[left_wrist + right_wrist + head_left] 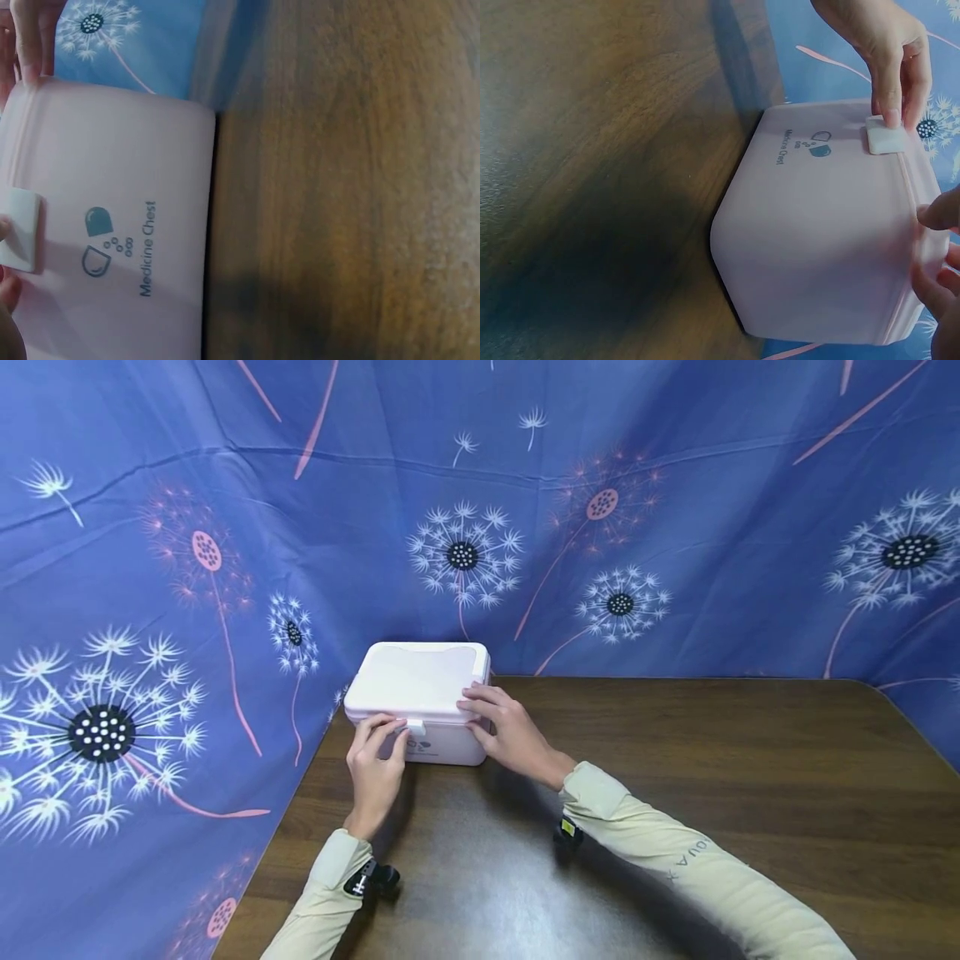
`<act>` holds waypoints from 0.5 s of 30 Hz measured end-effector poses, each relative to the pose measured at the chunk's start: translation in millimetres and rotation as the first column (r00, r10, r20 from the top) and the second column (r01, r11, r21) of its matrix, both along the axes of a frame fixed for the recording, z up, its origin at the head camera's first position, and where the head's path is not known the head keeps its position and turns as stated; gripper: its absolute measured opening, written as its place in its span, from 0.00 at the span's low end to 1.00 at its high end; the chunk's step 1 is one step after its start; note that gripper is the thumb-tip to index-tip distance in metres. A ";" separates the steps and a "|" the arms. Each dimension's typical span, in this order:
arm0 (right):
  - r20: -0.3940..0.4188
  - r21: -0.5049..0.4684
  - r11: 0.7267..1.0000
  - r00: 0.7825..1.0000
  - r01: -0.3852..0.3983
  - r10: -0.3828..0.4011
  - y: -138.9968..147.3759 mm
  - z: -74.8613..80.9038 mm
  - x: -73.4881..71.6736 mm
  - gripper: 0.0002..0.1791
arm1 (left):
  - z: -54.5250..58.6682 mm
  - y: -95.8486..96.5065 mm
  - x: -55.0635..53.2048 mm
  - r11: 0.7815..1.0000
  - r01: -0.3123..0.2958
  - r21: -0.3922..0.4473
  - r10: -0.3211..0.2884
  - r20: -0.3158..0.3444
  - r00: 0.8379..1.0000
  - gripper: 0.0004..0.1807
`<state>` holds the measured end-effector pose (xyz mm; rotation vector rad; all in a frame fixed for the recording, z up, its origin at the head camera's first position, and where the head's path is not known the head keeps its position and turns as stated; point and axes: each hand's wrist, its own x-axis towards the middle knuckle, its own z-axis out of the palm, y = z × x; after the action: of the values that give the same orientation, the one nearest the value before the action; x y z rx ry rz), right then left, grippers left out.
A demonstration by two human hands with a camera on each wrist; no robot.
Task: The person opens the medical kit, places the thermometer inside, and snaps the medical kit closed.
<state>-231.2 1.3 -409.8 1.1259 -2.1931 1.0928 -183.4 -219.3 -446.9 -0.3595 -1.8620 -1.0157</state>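
Note:
A pale pink medicine chest (450, 746) stands closed on the table, a small capsule drawing and "Medicine Chest" printed on its front. My left hand (374, 777) is at the front, its thumb and a fingertip at the white latch (24, 229). At the lid's front right corner, my right hand (517, 735) holds the rim of the lid (416, 681), with fingers over the top and the thumb near the seam. In the right wrist view the left fingertip presses on the latch. The chest's contents are hidden.
The brown wooden table (675, 760) extends far to the right of the chest. Close behind and to the left hangs a blue cloth (337, 552) with dandelion prints. A dark strapped device (371, 878) sits on the left wrist.

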 end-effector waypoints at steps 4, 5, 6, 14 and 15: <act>0.085 -0.013 1.000 0.996 0.007 -0.006 10.9 0.6 -0.6 0.18 | 2.8 4.0 -4.3 1.000 -0.005 -0.024 0.005 0.024 1.000 0.13; 0.111 -0.024 1.000 0.994 0.009 -0.006 13.8 0.7 -1.0 0.18 | 3.9 5.3 -5.2 1.000 -0.007 -0.029 0.007 0.029 1.000 0.13; 0.140 -0.036 0.999 0.990 0.011 -0.006 16.8 0.9 -1.5 0.18 | 5.4 6.8 -5.7 0.999 -0.008 -0.033 0.009 0.034 0.999 0.14; 0.248 -0.029 0.996 0.966 0.086 -0.076 50.2 1.6 -4.3 0.18 | 19.3 25.4 -0.9 0.999 -0.012 -0.035 0.014 0.056 0.998 0.16; 0.244 -0.014 0.995 0.966 0.096 -0.090 55.7 1.7 -3.7 0.19 | 20.9 28.8 -0.1 0.999 -0.007 -0.035 0.009 0.059 0.998 0.16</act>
<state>-234.9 57.0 -408.1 0.9078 -2.3828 1.2721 -183.5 -190.5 -426.0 -0.3458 -1.9349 -0.9999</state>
